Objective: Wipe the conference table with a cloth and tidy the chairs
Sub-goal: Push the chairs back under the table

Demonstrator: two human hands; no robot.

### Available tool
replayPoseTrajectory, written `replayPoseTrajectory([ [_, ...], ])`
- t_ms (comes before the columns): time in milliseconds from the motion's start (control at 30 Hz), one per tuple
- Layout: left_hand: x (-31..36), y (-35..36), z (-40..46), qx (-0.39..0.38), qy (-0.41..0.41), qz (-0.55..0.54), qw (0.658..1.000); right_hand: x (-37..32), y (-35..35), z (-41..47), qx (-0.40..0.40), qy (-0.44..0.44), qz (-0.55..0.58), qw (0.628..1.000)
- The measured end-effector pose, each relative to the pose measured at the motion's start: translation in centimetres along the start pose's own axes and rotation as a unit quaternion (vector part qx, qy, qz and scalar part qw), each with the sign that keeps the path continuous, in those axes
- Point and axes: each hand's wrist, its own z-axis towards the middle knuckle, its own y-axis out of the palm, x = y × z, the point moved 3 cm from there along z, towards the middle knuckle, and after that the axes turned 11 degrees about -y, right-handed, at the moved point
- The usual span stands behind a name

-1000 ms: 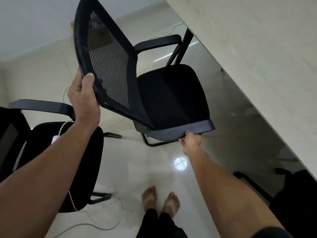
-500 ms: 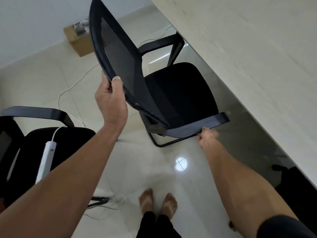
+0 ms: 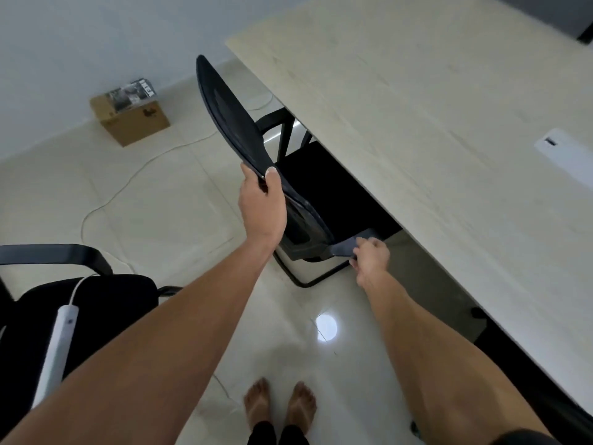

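A black mesh-backed chair (image 3: 229, 114) stands at the long edge of the pale wooden conference table (image 3: 417, 130), its seat (image 3: 324, 184) partly under the tabletop. My left hand (image 3: 261, 200) grips the near edge of the chair's backrest. My right hand (image 3: 370, 255) holds the chair's near armrest (image 3: 348, 245) close to the table edge. No cloth is in view.
A second black chair (image 3: 80, 303) stands at the lower left with a white power strip (image 3: 59, 342) on its seat. A cardboard box (image 3: 130, 115) sits by the wall, and a white cable (image 3: 134, 175) trails across the tiled floor. My bare feet (image 3: 279, 403) stand behind the chair.
The chair has moved toward the table, so its seat now slides under the tabletop. Both hands went with it and kept their hold.
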Motion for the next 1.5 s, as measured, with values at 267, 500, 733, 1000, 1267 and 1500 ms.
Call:
replayPoseTrajectory([
  [267,5.0,-4.8,-0.3,-0.032,-0.004,0.135,0.990,-8.8,4.1,-10.1,-0.056,-0.208,-0.077,0.973],
  [500,9.1,-8.6,4.6,-0.097,0.052,0.257,0.960,-13.9,8.1,-15.6,-0.066,-0.368,-0.127,0.919],
  [733,11.0,-10.7,11.4,-0.173,0.161,0.347,0.908,-14.8,11.5,-17.9,-0.021,-0.471,-0.299,0.830],
  [1000,9.1,-11.7,16.3,-0.262,0.197,0.438,0.837,-11.9,13.2,-19.4,0.059,-0.489,-0.452,0.743],
  [1267,8.7,-10.7,17.6,-0.276,0.215,0.422,0.836,-12.1,13.1,-18.6,0.098,-0.576,-0.501,0.638],
  [1500,9.8,-7.8,17.5,-0.270,0.213,0.418,0.841,-14.0,11.9,-16.5,0.058,-0.539,-0.527,0.655],
])
